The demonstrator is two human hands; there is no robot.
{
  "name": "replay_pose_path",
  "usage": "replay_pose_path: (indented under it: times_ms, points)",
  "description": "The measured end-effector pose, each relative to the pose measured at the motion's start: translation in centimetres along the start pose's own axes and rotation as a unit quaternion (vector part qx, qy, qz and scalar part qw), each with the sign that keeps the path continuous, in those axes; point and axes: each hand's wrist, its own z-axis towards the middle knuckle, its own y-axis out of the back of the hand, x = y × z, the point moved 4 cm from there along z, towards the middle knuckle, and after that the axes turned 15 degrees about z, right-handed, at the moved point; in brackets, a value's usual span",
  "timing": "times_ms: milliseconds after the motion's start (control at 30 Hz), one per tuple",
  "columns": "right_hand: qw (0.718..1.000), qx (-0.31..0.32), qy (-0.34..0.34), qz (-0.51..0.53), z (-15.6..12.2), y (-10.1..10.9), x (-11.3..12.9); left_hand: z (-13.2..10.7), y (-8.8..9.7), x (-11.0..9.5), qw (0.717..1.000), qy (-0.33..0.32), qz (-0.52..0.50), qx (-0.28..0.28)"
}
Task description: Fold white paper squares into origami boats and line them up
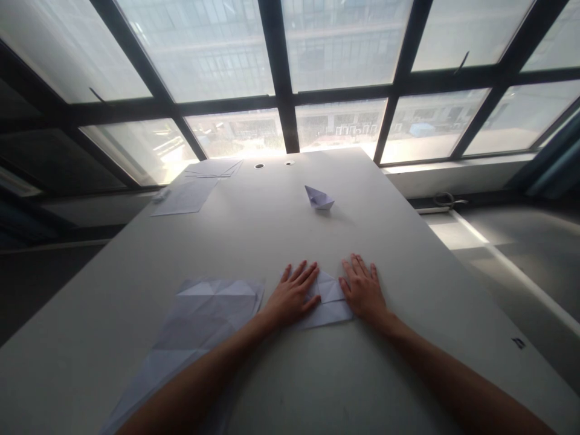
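Head view looks down on a white table (272,241) by a window. Both hands lie flat, fingers spread, on a small folded paper (330,299) near the front edge: the left hand (292,296) presses its left side, the right hand (362,290) its right side. A creased sheet (203,320) lies just left; a paper boat (319,198) stands farther back.

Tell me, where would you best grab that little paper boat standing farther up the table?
Probably pinch the paper boat by its raised pointed peak, coming from above: the peak stands up free, while its thin hull sits flat on the table.
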Motion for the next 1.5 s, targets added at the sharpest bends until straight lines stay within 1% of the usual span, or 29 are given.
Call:
replay_pose_path:
  times_ms: [433,900,1000,1100,1167,1233,1300,1400,1500]
  points:
    - [1.0,-0.001,0.001,-0.001,0.0,0.0,0.0,0.0,0.1,0.0,1.0,0.002,0.003,-0.007]
    - [1.0,0.003,0.004,-0.001,0.0,0.2,0.0,0.1,0.0,0.1,1.0,0.002,-0.002,0.005]
    - [0.999,0.009,0.03,0.011,-0.1,0.3,0.5,0.2,0.1,0.1,1.0,0.002,-0.005,0.005]
    - [0.993,0.033,0.105,0.04,-0.5,0.4,1.8,0.1,0.1,0.1,1.0,0.002,-0.005,0.003]
    - [0.983,0.06,0.161,0.067,-1.0,0.4,2.8,0.1,0.1,0.1,1.0,0.003,-0.005,0.0]
    - [0.972,0.084,0.198,0.091,-1.3,0.4,3.6,0.0,0.0,0.0,1.0,0.003,-0.006,-0.004]
    - [0.966,0.101,0.214,0.106,-1.5,0.3,4.0,0.0,0.0,0.0,1.0,0.002,-0.007,-0.007]
    - [0.965,0.109,0.213,0.11,-1.6,0.3,4.0,0.0,-0.1,0.0,1.0,0.007,-0.011,-0.011]
    - [0.97,0.101,0.196,0.101,-1.5,0.1,3.8,0.0,-0.2,0.4,0.999,0.047,-0.01,-0.017]
